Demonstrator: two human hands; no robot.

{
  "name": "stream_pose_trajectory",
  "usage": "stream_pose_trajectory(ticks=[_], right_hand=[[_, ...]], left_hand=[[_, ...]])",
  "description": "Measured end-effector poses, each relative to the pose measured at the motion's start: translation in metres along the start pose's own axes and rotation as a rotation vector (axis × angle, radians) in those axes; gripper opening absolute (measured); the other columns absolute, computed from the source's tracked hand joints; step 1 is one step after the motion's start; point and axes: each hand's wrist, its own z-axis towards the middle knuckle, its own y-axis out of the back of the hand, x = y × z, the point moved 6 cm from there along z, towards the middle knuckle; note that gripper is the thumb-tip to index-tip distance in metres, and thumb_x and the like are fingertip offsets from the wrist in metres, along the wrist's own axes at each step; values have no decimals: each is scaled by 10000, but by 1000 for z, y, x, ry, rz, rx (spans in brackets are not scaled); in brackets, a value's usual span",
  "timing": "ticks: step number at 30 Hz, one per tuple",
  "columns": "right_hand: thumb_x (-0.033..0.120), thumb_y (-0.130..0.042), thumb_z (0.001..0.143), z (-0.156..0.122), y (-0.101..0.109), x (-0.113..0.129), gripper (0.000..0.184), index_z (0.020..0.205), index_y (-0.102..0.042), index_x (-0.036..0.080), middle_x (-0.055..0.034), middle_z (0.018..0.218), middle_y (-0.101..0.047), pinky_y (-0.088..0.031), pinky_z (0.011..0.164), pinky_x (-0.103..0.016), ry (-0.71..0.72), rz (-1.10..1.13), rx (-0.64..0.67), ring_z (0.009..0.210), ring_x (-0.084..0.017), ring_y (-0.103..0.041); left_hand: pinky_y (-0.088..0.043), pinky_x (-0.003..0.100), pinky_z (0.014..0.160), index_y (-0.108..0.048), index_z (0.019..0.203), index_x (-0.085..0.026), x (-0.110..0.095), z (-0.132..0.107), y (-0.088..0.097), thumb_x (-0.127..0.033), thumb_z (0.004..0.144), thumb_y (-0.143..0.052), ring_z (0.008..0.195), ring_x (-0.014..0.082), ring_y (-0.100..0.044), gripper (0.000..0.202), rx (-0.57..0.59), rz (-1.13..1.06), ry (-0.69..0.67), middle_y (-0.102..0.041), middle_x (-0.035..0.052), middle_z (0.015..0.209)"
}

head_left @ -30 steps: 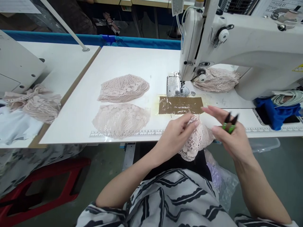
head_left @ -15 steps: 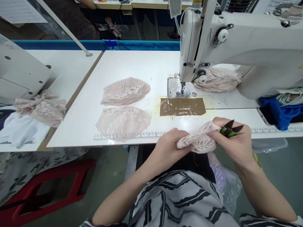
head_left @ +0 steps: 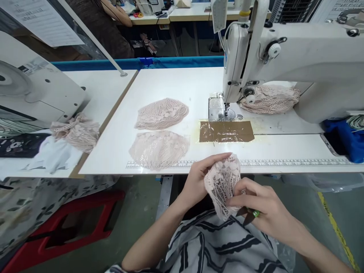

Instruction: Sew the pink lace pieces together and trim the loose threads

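A pale pink lace piece is stretched between my two hands, just off the table's front edge above my lap. My left hand grips its left side, fingers behind the lace. At its lower right, my right hand pinches the lace. Tucked in that same palm is a pair of thread snips with dark blades and a bit of green, its handle mostly hidden. Two more lace pieces, an upper one and a lower one, lie flat on the white table to the left.
The sewing machine stands at the right, needle over its metal plate. Brown tape covers the table in front. Bunched lace sits under the machine arm. A ruler strip runs along the front edge. A red stool is lower left.
The lace piece has gone from bunched to spread open and hanging. My right hand has moved down and left, its snips now pointing down-left. The view has shifted slightly left.
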Motion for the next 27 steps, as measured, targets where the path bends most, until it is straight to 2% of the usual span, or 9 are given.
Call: stream_pose_trajectory(ticks=[2, 5, 8, 11, 13, 15, 19, 22, 27], right_hand=[[-67, -374, 625, -3, -1, -1, 565, 1038, -632, 219, -35, 906, -540, -337, 524, -246, 25, -95, -12, 669, -120, -528], [-68, -364, 598, -8, -2, -4, 587, 1040, -625, 216, -35, 923, -551, -331, 522, -248, 31, -150, -14, 657, -117, -535], [-68, -387, 656, -9, -2, -5, 546, 1053, -627, 220, -39, 946, -574, -344, 516, -242, 6, -136, -8, 662, -114, -550], [-7, -466, 784, -8, -1, -4, 427, 1084, -637, 244, -36, 988, -598, -421, 551, -233, -75, -36, 71, 675, -105, -572], [83, -555, 834, -7, 2, -3, 342, 1112, -638, 264, -31, 1003, -606, -471, 593, -237, -129, 35, 136, 699, -107, -589], [163, -628, 838, -6, 10, -1, 318, 1136, -636, 273, -31, 991, -613, -507, 640, -250, -155, 83, 133, 761, -129, -611], [195, -634, 860, 0, 38, -3, 333, 1178, -632, 297, -23, 936, -626, -514, 614, -236, -146, 86, -123, 776, -132, -611], [206, -647, 860, 5, 54, -7, 354, 1201, -629, 303, -33, 955, -626, -484, 565, -233, -145, -46, -317, 765, -134, -602], [165, -623, 874, 17, 51, -9, 389, 1255, -596, 240, -61, 982, -641, -488, 631, -270, -102, -286, -375, 801, -154, -610]], left_hand=[[-510, 258, 893, -641, 1233, -284, 2, 1, 0, -162, 825, -647, 1109, 196, -628, 426, 61, -148, 93, -649, 25, 1270], [-518, 247, 820, -601, 1288, -269, 4, -1, -1, -188, 846, -592, 1004, 182, -656, 450, 144, -375, 229, -658, 49, 1248], [-513, 261, 794, -649, 1226, -213, 4, -1, -1, -307, 870, -576, 941, 186, -653, 375, 107, -445, 272, -679, 77, 1180], [-466, 214, 641, -678, 1165, -224, 6, -1, 1, -335, 837, -675, 681, 112, -590, 347, -13, -291, 303, -694, 23, 811], [-380, 189, 535, -671, 1175, -239, 7, -1, 0, -317, 815, -713, 519, 69, -446, 370, -50, -187, 319, -547, -47, 562], [-340, 191, 510, -646, 1216, -255, 7, -1, -2, -331, 829, -698, 486, 63, -373, 399, -51, -149, 316, -457, -72, 509], [-350, 200, 510, -612, 1258, -263, 7, -2, -5, -348, 840, -680, 480, 69, -349, 432, -32, -182, 322, -390, -83, 510], [-356, 211, 523, -613, 1254, -251, 8, -2, -7, -371, 840, -676, 487, 74, -342, 436, -21, -180, 339, -382, -81, 517], [-312, 204, 534, -629, 1226, -251, 8, -1, -11, -384, 846, -669, 511, 73, -313, 404, -12, -172, 340, -373, -79, 520]])
